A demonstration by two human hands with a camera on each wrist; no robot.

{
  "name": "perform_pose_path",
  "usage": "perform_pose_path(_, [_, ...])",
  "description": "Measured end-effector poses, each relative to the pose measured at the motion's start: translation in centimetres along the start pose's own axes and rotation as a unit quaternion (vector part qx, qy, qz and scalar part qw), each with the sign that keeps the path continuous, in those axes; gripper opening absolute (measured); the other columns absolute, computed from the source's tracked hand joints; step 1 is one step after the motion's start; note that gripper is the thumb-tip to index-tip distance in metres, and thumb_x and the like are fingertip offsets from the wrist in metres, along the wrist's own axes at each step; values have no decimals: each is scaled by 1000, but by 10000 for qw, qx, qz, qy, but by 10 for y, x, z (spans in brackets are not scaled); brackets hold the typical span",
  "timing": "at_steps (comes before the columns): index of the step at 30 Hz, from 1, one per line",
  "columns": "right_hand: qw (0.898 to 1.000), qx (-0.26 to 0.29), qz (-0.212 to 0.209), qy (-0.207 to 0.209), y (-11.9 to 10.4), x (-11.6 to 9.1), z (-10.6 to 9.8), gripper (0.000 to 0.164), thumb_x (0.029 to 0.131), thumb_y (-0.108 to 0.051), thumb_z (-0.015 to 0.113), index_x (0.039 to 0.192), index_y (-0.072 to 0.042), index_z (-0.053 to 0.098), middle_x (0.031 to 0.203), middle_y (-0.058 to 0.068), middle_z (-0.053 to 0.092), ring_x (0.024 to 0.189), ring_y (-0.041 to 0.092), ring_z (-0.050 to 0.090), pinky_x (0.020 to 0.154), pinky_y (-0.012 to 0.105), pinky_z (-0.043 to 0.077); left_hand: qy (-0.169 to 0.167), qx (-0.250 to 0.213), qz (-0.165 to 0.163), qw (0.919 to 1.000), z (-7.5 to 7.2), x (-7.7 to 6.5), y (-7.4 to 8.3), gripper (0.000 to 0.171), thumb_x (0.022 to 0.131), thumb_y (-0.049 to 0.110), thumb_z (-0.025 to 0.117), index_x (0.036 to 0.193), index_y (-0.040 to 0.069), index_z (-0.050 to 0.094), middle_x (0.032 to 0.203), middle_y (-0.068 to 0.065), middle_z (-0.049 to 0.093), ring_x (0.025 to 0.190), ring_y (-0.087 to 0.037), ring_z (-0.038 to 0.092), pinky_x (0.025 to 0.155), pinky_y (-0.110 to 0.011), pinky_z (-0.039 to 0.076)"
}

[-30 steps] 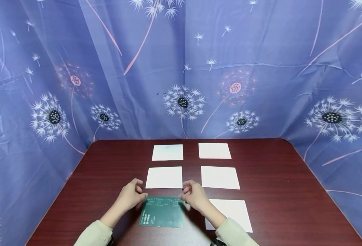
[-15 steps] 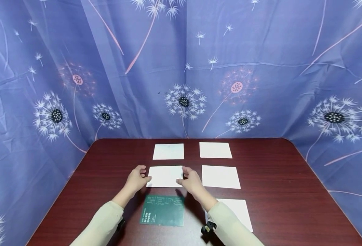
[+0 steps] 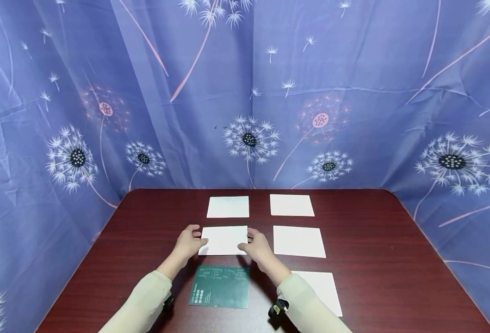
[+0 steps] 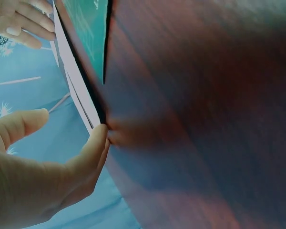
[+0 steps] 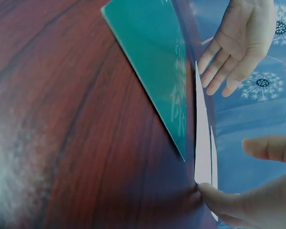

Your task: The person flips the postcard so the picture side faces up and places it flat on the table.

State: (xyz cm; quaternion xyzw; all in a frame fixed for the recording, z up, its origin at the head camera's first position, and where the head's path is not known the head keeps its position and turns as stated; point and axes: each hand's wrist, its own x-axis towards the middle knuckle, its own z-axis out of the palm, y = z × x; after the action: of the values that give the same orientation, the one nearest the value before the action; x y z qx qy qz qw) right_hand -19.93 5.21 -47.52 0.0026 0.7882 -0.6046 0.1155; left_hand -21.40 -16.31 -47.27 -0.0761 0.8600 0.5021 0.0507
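Note:
My left hand (image 3: 186, 244) and right hand (image 3: 258, 249) are at the left and right edges of a blank white card (image 3: 224, 241), which lies flat on the table. In the left wrist view, the left fingers touch the white card's (image 4: 81, 86) near end, with the thumb raised apart from it. The right wrist view has the right hand (image 5: 257, 198) likewise at the opposite end, its thumb lifted away. Just in front of this card lies a green card (image 3: 220, 287) with pale printed characters.
Behind lie two more white cards, one at back left (image 3: 228, 207) and one at back right (image 3: 291, 205). To the right are a middle card (image 3: 299, 241) and a front card (image 3: 323, 292), partly covered by the right sleeve. A blue dandelion curtain (image 3: 203, 152) borders the dark-red table (image 3: 378, 259).
Both hands have left the green card's upper corners and moved forward to the sides of the white card behind it. The green card stays in place.

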Motion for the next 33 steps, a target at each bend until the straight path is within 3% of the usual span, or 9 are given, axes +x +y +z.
perform_pose_path(11, [9979, 308, 155, 543, 3, 6, 4, 62, 81, 3, 60, 137, 17, 36, 129, 33, 47, 113, 42, 53, 93, 46, 49, 100, 51, -21, 9999, 0, 3, -2, 51, 83, -2, 65, 129, -14, 45, 115, -32, 57, 104, -43, 59, 78, -39, 54])
perform_pose_path(16, [9951, 467, 294, 814, 4, 9, 3, 61, 79, 5, 59, 134, 18, 38, 116, 28, 52, 100, 31, 55, 80, 34, 51, 82, 38, -44, 9999, -1, 6, -5, 39, 83, -4, 63, 120, -15, 53, 106, -28, 63, 98, -38, 62, 77, -38, 54])
perform_pose_path(21, [9918, 471, 266, 1159, 8, 13, 1, 49, 74, 10, 52, 122, 19, 50, 97, 18, 58, 79, 18, 53, 63, 21, 46, 85, -18, 91, 9999, -4, 7, -5, 31, 82, -6, 60, 112, -15, 60, 97, -22, 65, 89, -29, 63, 72, -32, 53])
perform_pose_path(27, [9883, 576, 214, 1397, 7, 16, 0, 38, 70, 13, 46, 104, 14, 61, 81, 8, 58, 64, 11, 48, 47, 18, 37, 256, -173, 190, 9993, -7, 9, -4, 27, 80, -6, 59, 105, -10, 65, 86, -14, 65, 78, -20, 60, 64, -25, 49])
perform_pose_path(33, [9849, 1045, 179, 1367, 5, 15, -3, 27, 75, 12, 51, 101, 15, 59, 71, 4, 55, 60, 9, 51, 56, 21, 49, 266, -472, 209, 9983, -8, 10, -5, 27, 81, -8, 59, 107, -8, 66, 80, -11, 64, 70, -15, 60, 65, -29, 55])
